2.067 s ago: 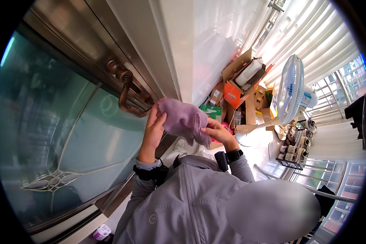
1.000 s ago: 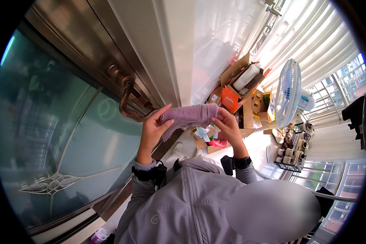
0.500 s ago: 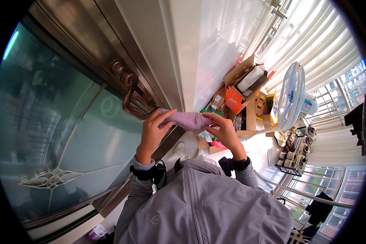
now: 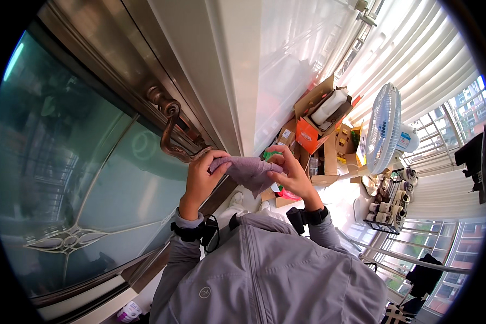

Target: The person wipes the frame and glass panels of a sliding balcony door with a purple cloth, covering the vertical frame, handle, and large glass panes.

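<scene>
Holding the purple cloth [image 4: 247, 174] at chest height, the person worked with both hands raised, cloth bunched between them, its loose lower corner hanging toward 6 o'clock.

Left hand [image 4: 201, 181]: at the cloth's 9 o'clock end, forearm rising from 7, wrist roughly straight. Fingers nearly closed, thumb on the near face, cloth end pinched.

Right hand [image 4: 294, 175]: at the 3 o'clock end, forearm in from 4. Fingers half-curled and parted, index lifted off; thumb touched the near edge. Couldn't tell whether it gripped or just rested.

Edges: tightest side was 10 o'clock. Bronze door handle [image 4: 171, 129] hooked down close to the left fingertips; glass door panel [image 4: 97, 156] filled 9. White door frame [image 4: 213, 70] ran up toward 11.

Cardboard boxes [image 4: 332, 156] stood past the right hand at 2, lower down. Fan [image 4: 384, 129] farther out between 2 and 3, well apart. Shoe rack [image 4: 386, 208] between 3 and 4.

Widest room: pale floor [image 4: 337, 197] at 3:30, between right wrist and shoe rack.
</scene>
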